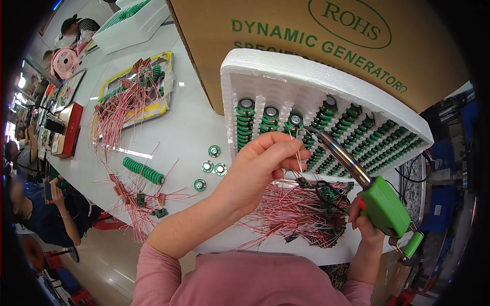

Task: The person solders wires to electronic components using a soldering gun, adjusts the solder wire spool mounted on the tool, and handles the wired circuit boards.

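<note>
My left hand (255, 166) is closed in a pinch on thin white and red wires (298, 159), which run up to a round green component (295, 121) in the white foam tray (326, 65). A small dark circuit board hangs at their lower end. In my right hand (367, 227) is a green soldering gun (386, 208) with a long metal barrel. Its tip reaches toward that same component, close to the wire ends; I cannot tell whether they touch. Rows of stacked green components with silver centres fill the tilted tray.
A heap of red and white wires with small boards (306, 214) lies below the tray. Loose round components (207, 166) and a green stack (143, 170) sit left, near a yellow-rimmed tray (168, 56) of wired boards. A cardboard box (204, 61) stands behind. Other people work at far left.
</note>
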{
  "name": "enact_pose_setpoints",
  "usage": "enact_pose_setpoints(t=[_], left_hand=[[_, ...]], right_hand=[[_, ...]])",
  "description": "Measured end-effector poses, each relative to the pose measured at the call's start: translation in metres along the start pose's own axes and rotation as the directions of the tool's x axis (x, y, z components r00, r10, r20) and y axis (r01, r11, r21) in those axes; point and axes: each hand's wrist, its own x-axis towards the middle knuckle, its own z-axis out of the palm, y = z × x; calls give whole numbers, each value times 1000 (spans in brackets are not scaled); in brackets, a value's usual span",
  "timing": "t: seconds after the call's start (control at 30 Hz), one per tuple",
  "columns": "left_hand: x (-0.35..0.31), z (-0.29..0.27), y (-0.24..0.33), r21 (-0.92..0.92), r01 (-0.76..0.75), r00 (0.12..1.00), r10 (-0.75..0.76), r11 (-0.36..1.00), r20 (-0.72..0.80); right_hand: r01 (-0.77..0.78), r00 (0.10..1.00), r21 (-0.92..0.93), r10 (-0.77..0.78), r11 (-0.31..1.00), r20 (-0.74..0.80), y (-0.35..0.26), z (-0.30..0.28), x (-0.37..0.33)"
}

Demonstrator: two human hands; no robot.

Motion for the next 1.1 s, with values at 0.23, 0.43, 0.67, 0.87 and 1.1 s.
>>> enact_pose_setpoints(t=[0.23,0.43,0.67,0.87,1.1], left_hand=[[-7,-4,0,10,-19,999,19,1000,31],[-19,-10,1,-10,-12,999,12,1000,49],[-26,-8,9,7,-25,996,24,1000,84],[-25,-8,8,-7,-15,996,16,1000,82],[-28,-7,6,-11,-22,997,23,1000,79]], right_hand=[[37,999,-88,-34,995,35,3,1,-10],[-6,999,-57,9,998,42,9,0,-16],[13,1000,-65,-15,998,-26,18,-9,-23],[-23,999,-82,20,996,-45,14,-8,-23],[-45,997,-87,39,995,-68,7,-2,-25]])
